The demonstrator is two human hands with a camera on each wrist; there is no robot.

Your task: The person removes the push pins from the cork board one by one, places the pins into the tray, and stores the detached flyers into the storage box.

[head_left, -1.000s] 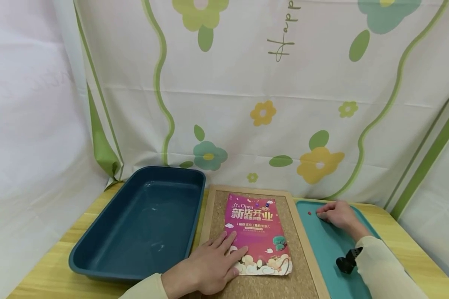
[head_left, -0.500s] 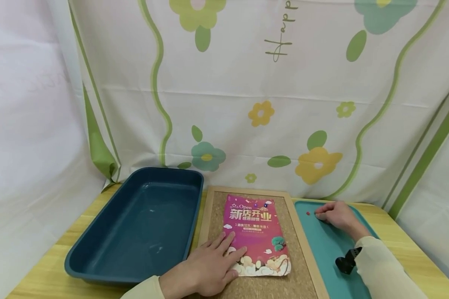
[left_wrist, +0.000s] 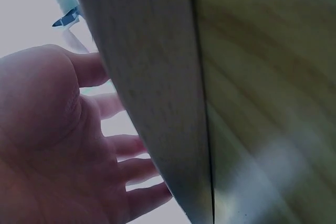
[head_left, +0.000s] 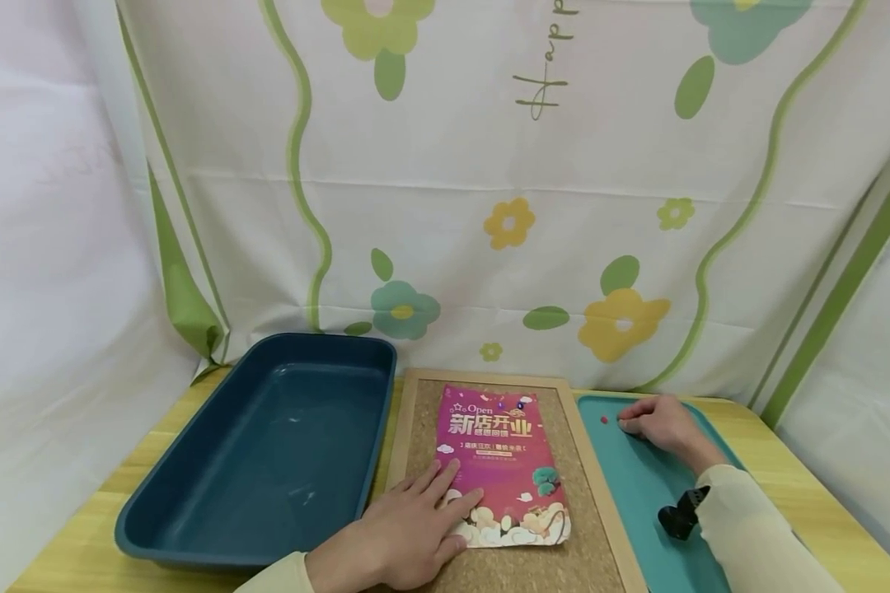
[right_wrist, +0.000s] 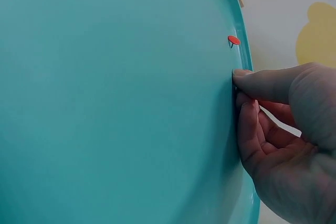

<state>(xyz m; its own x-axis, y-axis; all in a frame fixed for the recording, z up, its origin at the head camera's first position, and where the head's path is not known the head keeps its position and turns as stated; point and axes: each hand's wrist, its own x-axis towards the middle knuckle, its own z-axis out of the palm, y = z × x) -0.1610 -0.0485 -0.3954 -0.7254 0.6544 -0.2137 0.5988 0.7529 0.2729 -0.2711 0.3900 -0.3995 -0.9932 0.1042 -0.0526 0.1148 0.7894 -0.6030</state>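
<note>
A purple-red poster [head_left: 500, 482] lies on a wood-framed corkboard [head_left: 589, 502]. My left hand [head_left: 404, 527], fingers spread and straight, rests over the poster's lower left and the board. In the left wrist view, its fingers reach past the board's wooden frame [left_wrist: 152, 87]. My right hand [head_left: 663, 428] is at the far end of a teal tray [head_left: 630, 486], thumb and fingers curled with their tips at its surface. Whether anything is between those fingertips is hidden. Beside them a red thumbtack [right_wrist: 234, 40] sits on the tray, its pin visible below the head.
A deep dark-blue bin [head_left: 259, 461] stands left of the corkboard on the wooden table [head_left: 74, 535]. Behind everything hangs a white floral curtain [head_left: 445, 214]. A black camera mount [head_left: 682, 515] is on my right wrist, over the tray.
The whole head view has shifted slightly, with the scene sliding left. Both hands keep nearly the same places on the poster and at the tray. The red thumbtack stays where it was.
</note>
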